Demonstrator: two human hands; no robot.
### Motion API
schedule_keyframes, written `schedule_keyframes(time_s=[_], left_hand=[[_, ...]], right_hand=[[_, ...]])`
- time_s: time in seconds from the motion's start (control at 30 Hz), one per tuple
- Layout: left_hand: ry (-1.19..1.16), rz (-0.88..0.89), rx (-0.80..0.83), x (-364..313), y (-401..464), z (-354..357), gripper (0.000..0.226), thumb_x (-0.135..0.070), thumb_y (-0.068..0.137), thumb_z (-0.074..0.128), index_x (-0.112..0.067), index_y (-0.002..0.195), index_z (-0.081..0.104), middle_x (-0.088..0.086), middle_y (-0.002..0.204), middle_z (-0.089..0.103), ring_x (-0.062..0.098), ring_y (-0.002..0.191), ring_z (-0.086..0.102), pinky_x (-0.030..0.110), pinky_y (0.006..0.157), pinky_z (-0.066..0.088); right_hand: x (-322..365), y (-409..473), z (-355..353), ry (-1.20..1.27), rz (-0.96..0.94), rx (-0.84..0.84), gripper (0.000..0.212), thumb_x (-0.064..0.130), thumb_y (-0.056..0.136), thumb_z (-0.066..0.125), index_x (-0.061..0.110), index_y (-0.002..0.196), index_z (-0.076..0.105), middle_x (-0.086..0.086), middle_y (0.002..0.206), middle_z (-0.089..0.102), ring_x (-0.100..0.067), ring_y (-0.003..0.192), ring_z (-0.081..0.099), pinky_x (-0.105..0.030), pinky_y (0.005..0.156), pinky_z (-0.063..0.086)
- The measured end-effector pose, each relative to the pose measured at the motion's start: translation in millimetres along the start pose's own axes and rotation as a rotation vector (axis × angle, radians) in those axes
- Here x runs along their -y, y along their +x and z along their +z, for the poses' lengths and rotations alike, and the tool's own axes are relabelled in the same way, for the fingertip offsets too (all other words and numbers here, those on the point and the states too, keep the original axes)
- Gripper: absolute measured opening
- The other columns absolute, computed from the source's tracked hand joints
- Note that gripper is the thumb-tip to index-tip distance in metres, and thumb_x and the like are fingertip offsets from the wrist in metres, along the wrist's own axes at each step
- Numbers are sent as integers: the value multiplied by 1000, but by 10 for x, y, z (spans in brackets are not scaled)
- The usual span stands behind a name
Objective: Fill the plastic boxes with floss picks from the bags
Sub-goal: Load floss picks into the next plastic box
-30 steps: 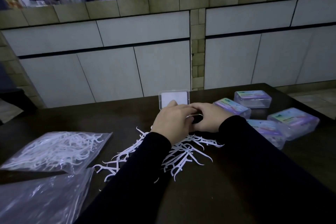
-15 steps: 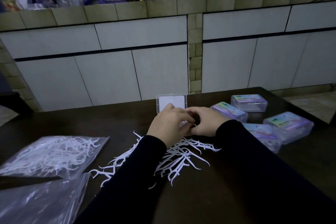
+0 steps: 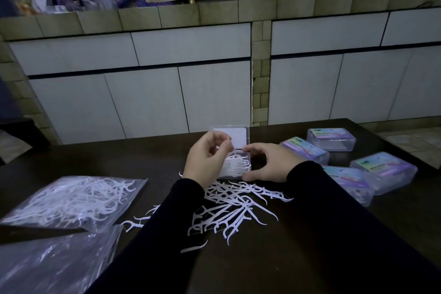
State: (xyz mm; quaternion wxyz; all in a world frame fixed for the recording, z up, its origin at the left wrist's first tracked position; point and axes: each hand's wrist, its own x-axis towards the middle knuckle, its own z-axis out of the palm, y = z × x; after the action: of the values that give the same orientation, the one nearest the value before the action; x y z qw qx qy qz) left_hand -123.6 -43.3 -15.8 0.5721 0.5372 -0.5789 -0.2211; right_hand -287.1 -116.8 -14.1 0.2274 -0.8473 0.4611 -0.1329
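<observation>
Now the left hand (image 3: 206, 159) is raised above the open box (image 3: 235, 166), its fingertips pinching one floss pick (image 3: 232, 150) whose lower end reaches into the box. One second ago both hands lay close together over the box and hid its contents; the left hand has since lifted, and a layer of white picks is visible inside. The right hand (image 3: 269, 164) has shifted to the box's right side, thumb and fingers holding the wall to steady it. The lid (image 3: 230, 136) stands upright behind, as before. Filling appears partly done: loose picks (image 3: 235, 207) remain on the table (image 3: 298, 246), one bag (image 3: 71, 200) is full, and four closed boxes (image 3: 330, 138) sit at right.
</observation>
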Motion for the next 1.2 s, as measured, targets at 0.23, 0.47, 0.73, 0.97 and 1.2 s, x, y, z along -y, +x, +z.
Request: schedule_keyframes(time_s=[0.23,0.47,0.73,0.97,1.2], left_hand=[[-34,-150,30,-2,-4,-75,5,-8,89,57,-12,87,59,2,83,74,13,84,70,25,77,50],[627,-12,-5,142,42,-168,8,-29,87,58,-29,83,64,-12,85,62,11,89,49,26,76,41],[744,189,67,89,-24,-114,22,-37,92,54,-29,105,70,-18,106,63,6,97,41,25,82,39],[749,371,251,87,-95,-75,24,-26,88,58,-34,106,72,-17,112,59,1,94,35,14,78,32],[618,252,167,102,-70,-172,30,-23,88,58,-31,115,67,-20,112,57,2,99,42,21,84,39]], right_hand=[[-8,25,14,-4,20,2,78,47,75,77,35,142,38,10,137,52,-12,123,48,-33,100,41],[2,20,7,-9,11,5,79,46,76,76,33,143,37,8,139,50,-13,126,47,-34,104,40],[7,10,11,-12,11,-3,78,46,76,76,33,143,38,9,139,50,-12,127,45,-34,104,40],[-6,-4,7,3,-2,-5,77,45,76,76,33,142,38,8,139,50,-12,126,45,-32,102,40],[-6,2,9,-19,21,-5,79,49,75,76,34,142,38,9,139,51,-13,125,47,-36,104,41]])
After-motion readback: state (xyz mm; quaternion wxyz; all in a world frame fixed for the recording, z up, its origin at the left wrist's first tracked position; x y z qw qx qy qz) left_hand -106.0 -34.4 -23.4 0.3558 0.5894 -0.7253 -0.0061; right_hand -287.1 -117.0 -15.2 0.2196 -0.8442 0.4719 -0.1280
